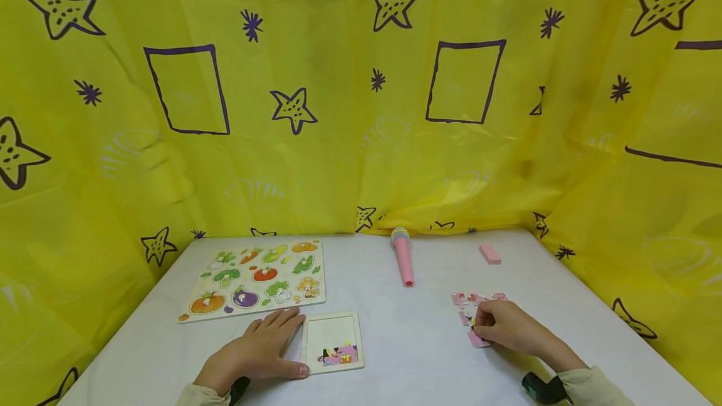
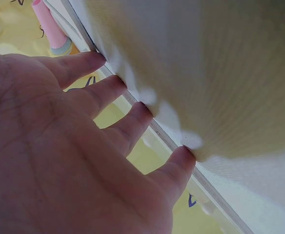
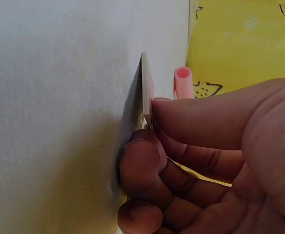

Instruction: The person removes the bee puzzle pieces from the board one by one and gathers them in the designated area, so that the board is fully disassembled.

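Note:
On the left, my left hand (image 1: 262, 346) lies with its fingers spread. Its thumb touches the near left corner of a small wooden puzzle frame (image 1: 358, 334), which has joined pink pieces (image 1: 343, 356) along its near side. In the left wrist view the fingertips (image 2: 141, 111) line up at a thin board edge (image 2: 164, 134). My right hand (image 1: 510, 327) is over a group of loose pink puzzle pieces (image 1: 478, 339) on the right. Between thumb and curled fingers it pinches a thin flat puzzle piece (image 3: 145, 90), seen edge-on in the right wrist view; its picture is mostly hidden.
A vegetable peg puzzle board (image 1: 251, 315) lies at the left, just beyond my left hand. Near the back are a pink toy microphone (image 1: 403, 259) and a small pink block (image 1: 490, 254). Yellow patterned cloth (image 1: 338, 161) hangs around the white table (image 1: 412, 343).

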A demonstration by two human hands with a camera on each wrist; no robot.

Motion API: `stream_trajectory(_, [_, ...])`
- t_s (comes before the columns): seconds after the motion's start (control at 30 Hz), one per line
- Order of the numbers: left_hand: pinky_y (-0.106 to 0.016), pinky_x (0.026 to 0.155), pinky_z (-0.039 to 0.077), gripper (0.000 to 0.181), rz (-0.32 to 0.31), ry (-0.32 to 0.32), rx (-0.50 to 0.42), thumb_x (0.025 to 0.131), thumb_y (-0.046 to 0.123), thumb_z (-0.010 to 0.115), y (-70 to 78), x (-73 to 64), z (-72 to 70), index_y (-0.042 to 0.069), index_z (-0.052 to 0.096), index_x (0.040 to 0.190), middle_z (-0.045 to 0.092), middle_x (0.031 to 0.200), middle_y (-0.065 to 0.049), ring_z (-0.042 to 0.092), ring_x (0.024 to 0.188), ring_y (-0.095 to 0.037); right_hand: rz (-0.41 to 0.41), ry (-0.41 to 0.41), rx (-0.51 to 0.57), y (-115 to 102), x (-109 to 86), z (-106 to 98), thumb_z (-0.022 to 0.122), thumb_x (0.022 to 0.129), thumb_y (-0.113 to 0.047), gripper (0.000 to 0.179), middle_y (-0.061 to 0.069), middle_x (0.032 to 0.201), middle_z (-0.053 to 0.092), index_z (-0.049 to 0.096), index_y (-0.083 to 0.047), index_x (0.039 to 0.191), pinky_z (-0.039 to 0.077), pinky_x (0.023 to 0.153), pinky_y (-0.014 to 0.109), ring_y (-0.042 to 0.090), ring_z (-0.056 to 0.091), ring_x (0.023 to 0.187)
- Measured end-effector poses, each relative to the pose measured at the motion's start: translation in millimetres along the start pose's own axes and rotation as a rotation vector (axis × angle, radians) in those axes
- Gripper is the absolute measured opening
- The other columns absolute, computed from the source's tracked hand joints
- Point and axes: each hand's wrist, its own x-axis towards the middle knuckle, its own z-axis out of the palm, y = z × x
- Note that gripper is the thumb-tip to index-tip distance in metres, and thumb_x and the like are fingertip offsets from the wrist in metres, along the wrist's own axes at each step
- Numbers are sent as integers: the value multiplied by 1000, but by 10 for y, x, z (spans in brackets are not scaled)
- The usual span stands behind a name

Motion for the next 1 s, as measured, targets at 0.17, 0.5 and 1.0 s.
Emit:
stream_trajectory(0.17, [-79, 117, 17, 114, 1, -1, 2, 79, 81, 76, -17, 8, 1, 5, 48, 159, 36, 169, -18, 26, 156, -48, -11, -5, -15, -11, -1, -9, 77, 94, -3, 16, -4, 73, 51, 64, -10, 86, 38, 58, 25, 10, 47, 67])
stream_trajectory(0.5, [-79, 118, 18, 112, 6, -1, 13, 81, 78, 77, 23, -17, -23, 3, 47, 159, 36, 169, -20, 26, 155, -50, -41, -18, -25, 28, -4, -14, 77, 94, -4, 17, -5, 73, 51, 63, -11, 86, 38, 58, 24, 7, 47, 67])
stream_trajectory(1.0, [-79, 118, 17, 114, 9, 1, 15, 81, 81, 74, -3, -16, -4, 4, 46, 160, 35, 169, -19, 25, 155, -50, -31, 0, -27, 24, -3, -9, 77, 94, -5, 16, -5, 74, 53, 65, -11, 85, 39, 59, 25, 9, 47, 68])
